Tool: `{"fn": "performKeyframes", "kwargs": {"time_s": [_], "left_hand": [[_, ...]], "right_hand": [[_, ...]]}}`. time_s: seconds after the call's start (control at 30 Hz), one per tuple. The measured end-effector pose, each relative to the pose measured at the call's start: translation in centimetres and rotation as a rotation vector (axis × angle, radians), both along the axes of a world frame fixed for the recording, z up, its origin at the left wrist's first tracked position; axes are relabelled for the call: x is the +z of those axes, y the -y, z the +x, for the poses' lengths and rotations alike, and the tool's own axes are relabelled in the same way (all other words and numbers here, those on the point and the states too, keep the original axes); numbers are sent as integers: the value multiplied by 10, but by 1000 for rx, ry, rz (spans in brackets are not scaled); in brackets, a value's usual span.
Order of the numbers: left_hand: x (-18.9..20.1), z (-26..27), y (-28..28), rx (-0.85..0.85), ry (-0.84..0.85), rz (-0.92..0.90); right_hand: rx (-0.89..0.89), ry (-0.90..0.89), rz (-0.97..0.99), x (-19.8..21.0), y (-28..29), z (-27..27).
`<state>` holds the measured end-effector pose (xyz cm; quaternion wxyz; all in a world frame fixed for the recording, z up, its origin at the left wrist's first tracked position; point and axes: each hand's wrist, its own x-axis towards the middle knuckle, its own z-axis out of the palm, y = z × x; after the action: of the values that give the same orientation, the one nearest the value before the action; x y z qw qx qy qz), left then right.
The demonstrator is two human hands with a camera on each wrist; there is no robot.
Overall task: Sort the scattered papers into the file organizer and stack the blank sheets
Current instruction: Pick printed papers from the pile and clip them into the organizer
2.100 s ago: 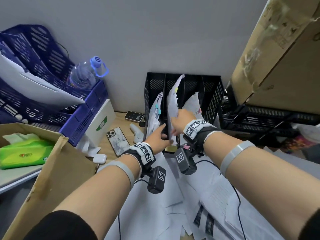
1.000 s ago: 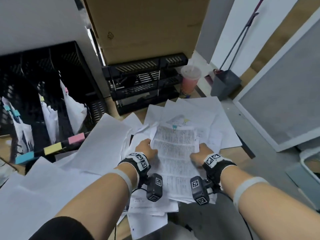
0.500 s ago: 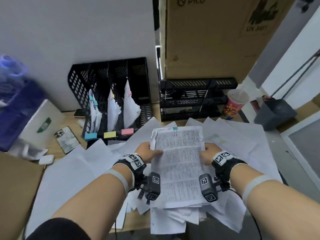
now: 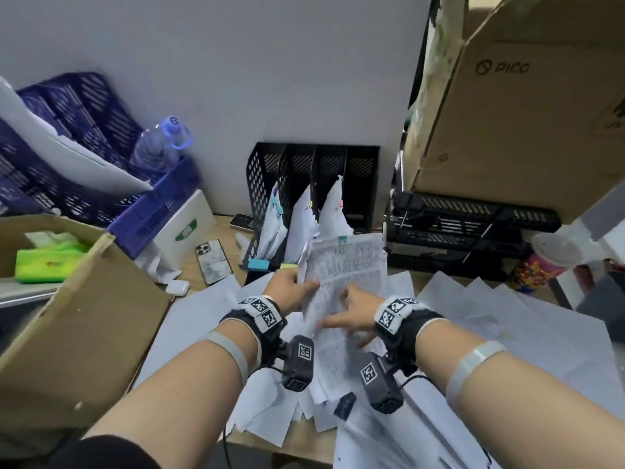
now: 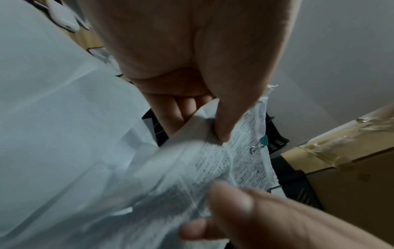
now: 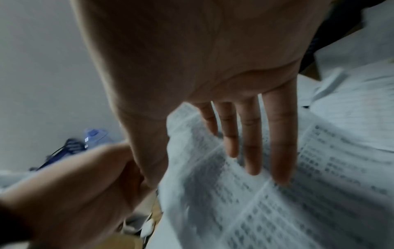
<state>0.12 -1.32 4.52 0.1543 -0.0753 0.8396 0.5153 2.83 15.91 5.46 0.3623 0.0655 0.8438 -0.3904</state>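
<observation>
Printed papers (image 4: 345, 265) clipped at the top by a teal binder clip (image 4: 342, 239) are held just in front of the black file organizer (image 4: 314, 184), tilted up off the loose sheets (image 4: 500, 319) that cover the counter (image 4: 304, 434). The left hand (image 4: 291, 292) has its grip on the bundle's left edge: in the left wrist view the thumb (image 5: 224, 124) presses on the printed face while the fingers lie behind the pages, so the bundle is pinched between them. The right hand (image 4: 351, 319) lies against the lower part of the same bundle with a wide grip; in the right wrist view its fingers (image 6: 277, 143) are straight and spread on the print, curling round nothing. Three of the organizer's slots already hold clipped bundles, and colored labels sit along its front edge. Left of the organizer a phone (image 4: 213, 262) lies on the counter, and farther left stand a blue crate (image 4: 101, 184) and an open cardboard box (image 4: 84, 316). Right of the organizer a large cardboard box (image 4: 527, 106) rests on black trays.
</observation>
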Motion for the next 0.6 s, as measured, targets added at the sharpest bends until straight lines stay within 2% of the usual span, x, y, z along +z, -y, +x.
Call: {"fn": "performKeyframes", "kwargs": {"time_s": [0.1,0.17,0.23,0.3,0.33,0.43,0.53,0.6], "left_hand": [[15,-5,-1,-51,-96,51],[23,-10,-1,-103,-155,50],[32,-14,0,-164,-146,149],[40,-17,1,-213,-111,265],[41,-21,3,-219,-113,258],[28,-42,16,-152,-121,80],[10,-64,34,-156,-16,-277],[4,-74,45,-121,54,-428]], "right_hand": [[85,-89,39,13,34,-3],[-15,-184,67,16,47,-9],[-174,-219,71,18,52,-20],[-215,-270,144,27,50,-31],[-218,-287,177,34,47,-35],[-273,-392,187,60,37,-45],[-379,-571,160,91,36,-56],[-386,-677,134,110,42,-63]]}}
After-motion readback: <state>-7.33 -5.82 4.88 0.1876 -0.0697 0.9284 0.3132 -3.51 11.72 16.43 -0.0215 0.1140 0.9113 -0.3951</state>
